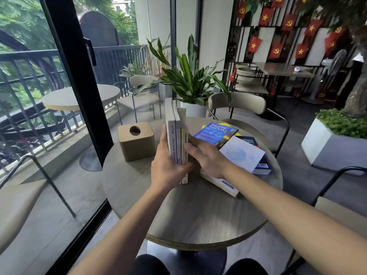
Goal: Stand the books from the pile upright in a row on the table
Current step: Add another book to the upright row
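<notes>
In the middle of the frame three upright books [177,135] stand on the round table [198,215]. The left hand [168,165] grasps them from the left, fingers wrapped on the spines; the right hand [206,155] lies flat and released against their right side. A tissue box [136,141] stands just left of them. At right lies the pile [234,153], close behind the right hand

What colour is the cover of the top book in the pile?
Blue, with light lettering, on the top book; the head view shows it.
</notes>
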Motion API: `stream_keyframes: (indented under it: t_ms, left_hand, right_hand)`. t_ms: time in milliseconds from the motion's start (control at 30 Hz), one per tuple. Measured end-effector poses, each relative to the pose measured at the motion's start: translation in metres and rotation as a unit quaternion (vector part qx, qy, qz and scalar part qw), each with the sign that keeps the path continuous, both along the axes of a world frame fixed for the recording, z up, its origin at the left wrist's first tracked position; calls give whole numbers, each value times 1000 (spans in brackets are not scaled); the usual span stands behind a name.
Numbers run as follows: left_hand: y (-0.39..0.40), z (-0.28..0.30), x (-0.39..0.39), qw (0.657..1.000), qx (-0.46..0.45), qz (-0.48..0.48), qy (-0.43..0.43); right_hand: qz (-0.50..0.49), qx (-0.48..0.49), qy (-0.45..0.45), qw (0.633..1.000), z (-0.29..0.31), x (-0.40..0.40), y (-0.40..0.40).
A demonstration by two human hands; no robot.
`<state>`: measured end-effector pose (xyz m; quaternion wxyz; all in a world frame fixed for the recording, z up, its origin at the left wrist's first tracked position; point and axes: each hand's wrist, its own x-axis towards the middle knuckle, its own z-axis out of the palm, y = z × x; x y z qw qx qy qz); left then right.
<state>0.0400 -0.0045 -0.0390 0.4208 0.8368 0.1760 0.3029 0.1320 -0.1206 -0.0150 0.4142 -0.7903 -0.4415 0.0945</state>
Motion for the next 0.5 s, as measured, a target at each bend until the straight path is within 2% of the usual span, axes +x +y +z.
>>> stream_keyframes:
  t_ms: [100,167,267,367,500]
  left_hand:
    - [0,-3,3,1000,6,13,4]
    - [1,-6,5,1000,11,16,8]
    - [3,-8,6,1000,9,19,11]
    - [3,-8,6,1000,19,16,13]
    - [2,-8,5,1000,13,11,13]
  right_hand:
    - [-48,-11,-35,998,14,12,-10]
    - [-137,-39,-76,987,19,29,-20]
    - [-283,-158,-132,937,20,63,-37]
    - [-359,-255,-78,895,15,82,-59]
    - [-370,-326,-6,870,5,84,-77]
